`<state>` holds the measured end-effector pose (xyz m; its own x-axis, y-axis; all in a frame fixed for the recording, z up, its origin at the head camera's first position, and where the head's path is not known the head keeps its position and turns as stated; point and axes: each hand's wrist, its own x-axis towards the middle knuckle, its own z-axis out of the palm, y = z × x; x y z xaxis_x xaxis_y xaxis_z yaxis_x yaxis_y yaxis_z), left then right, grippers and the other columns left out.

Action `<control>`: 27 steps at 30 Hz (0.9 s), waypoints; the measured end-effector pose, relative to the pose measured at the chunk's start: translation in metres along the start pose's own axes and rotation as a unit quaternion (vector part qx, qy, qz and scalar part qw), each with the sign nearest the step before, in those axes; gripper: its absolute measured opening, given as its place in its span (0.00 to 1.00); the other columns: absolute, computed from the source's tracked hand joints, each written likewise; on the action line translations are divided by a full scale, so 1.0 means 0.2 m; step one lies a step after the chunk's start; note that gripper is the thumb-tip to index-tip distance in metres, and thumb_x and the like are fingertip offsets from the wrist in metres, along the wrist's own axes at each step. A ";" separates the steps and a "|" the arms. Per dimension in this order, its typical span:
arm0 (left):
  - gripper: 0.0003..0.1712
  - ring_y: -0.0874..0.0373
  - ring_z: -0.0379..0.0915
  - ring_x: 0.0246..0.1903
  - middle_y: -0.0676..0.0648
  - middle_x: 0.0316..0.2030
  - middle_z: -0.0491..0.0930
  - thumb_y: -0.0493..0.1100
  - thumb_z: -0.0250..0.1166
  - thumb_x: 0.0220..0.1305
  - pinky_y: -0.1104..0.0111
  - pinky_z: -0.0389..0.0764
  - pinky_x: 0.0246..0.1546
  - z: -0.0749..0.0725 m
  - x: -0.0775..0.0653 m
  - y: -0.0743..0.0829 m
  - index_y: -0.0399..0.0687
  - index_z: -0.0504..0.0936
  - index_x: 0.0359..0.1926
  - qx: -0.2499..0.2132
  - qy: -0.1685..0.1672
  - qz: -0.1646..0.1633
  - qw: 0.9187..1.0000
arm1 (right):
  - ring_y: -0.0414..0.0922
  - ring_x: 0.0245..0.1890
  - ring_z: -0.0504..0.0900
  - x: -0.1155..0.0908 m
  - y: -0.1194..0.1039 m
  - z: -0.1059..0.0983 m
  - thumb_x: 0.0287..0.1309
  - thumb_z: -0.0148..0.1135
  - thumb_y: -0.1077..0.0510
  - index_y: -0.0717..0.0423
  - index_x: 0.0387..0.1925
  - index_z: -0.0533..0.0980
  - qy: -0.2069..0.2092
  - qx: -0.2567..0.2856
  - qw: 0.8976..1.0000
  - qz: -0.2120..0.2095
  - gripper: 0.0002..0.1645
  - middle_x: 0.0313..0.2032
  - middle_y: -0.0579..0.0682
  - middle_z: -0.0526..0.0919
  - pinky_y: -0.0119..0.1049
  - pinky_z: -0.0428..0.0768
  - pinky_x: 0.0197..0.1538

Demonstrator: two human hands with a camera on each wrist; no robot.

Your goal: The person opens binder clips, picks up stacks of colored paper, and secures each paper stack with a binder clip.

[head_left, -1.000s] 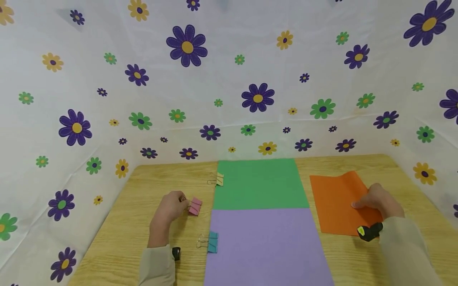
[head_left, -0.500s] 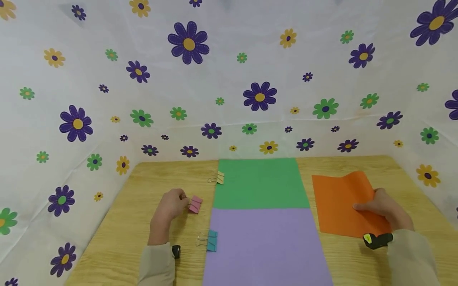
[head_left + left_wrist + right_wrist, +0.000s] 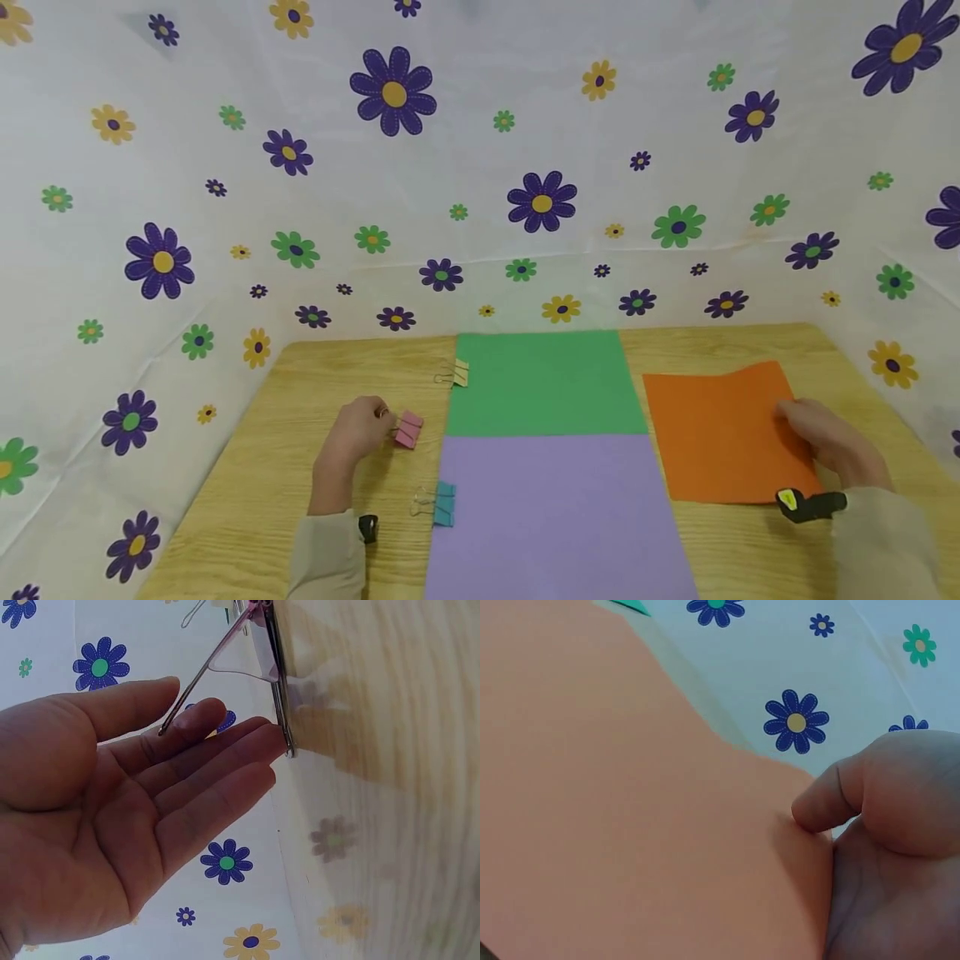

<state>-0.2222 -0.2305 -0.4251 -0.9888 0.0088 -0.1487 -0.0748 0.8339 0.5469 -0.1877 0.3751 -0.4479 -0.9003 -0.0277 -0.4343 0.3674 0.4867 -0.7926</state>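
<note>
A pink binder clip [image 3: 408, 429] lies on the table, its wire handles [image 3: 274, 682] spread apart. My left hand [image 3: 362, 429] is at those handles; in the left wrist view its fingers are loosely extended, and one handle's end crosses in front of the index finger. Whether they touch is unclear. On the right, my right hand [image 3: 828, 433] pinches the right edge of an orange paper sheet [image 3: 723, 433]. The thumb presses on top, and the other fingers are hidden beneath. This sheet fills much of the right wrist view.
Mid-table, a green sheet [image 3: 547, 383] lies behind a purple sheet [image 3: 555, 508], their edges meeting. A yellow binder clip [image 3: 460, 373] sits at the green sheet's left edge, and a blue binder clip [image 3: 444, 504] at the purple one's. Flowered cloth [image 3: 480, 167] walls the wooden table.
My right hand has slid rightward to the orange sheet's edge. The sheet's raised far corner has flattened, and the sheet has shifted slightly. My left hand and the pink clip stay put.
</note>
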 end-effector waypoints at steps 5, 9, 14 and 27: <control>0.12 0.55 0.67 0.24 0.45 0.25 0.73 0.40 0.53 0.73 0.67 0.67 0.23 0.01 0.00 0.01 0.35 0.77 0.39 -0.007 0.004 -0.007 1.000 | 0.46 0.39 0.68 0.01 0.03 -0.02 0.73 0.32 0.58 0.66 0.36 0.64 -0.011 0.021 1.000 -0.006 0.16 0.39 0.54 0.63 0.35 0.70 0.41; 0.12 0.54 0.68 0.26 0.44 0.27 0.74 0.40 0.53 0.74 0.67 0.69 0.24 0.01 -0.01 0.01 0.34 0.78 0.41 -0.015 0.002 -0.010 1.000 | 0.50 0.44 0.70 0.00 0.06 -0.04 0.75 0.35 0.54 0.80 0.52 0.61 -0.004 0.021 1.000 0.012 0.27 0.45 0.63 0.66 0.33 0.75 0.42; 0.12 0.54 0.69 0.26 0.44 0.27 0.74 0.40 0.53 0.74 0.67 0.69 0.24 0.00 -0.01 0.02 0.36 0.79 0.40 -0.025 0.007 -0.013 1.000 | 0.39 0.41 0.74 -0.01 0.12 -0.06 0.77 0.31 0.53 0.89 0.65 0.42 0.016 0.038 0.999 -0.009 0.39 0.55 0.74 0.63 0.32 0.79 0.42; 0.13 0.53 0.67 0.28 0.44 0.27 0.70 0.43 0.49 0.75 0.66 0.67 0.26 0.01 -0.02 0.03 0.37 0.71 0.38 -0.006 -0.007 -0.030 1.000 | 0.31 0.34 0.73 -0.05 0.23 -0.04 0.72 0.49 0.42 0.61 0.58 0.60 0.063 0.276 0.959 0.008 0.29 0.33 0.28 0.73 0.30 0.78 0.38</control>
<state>-0.2191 -0.2242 -0.4226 -0.9807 -0.0333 -0.1927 -0.1354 0.8265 0.5464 -0.1627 0.4050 -0.4769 -0.9021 0.0977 -0.4204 0.4173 -0.0517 -0.9073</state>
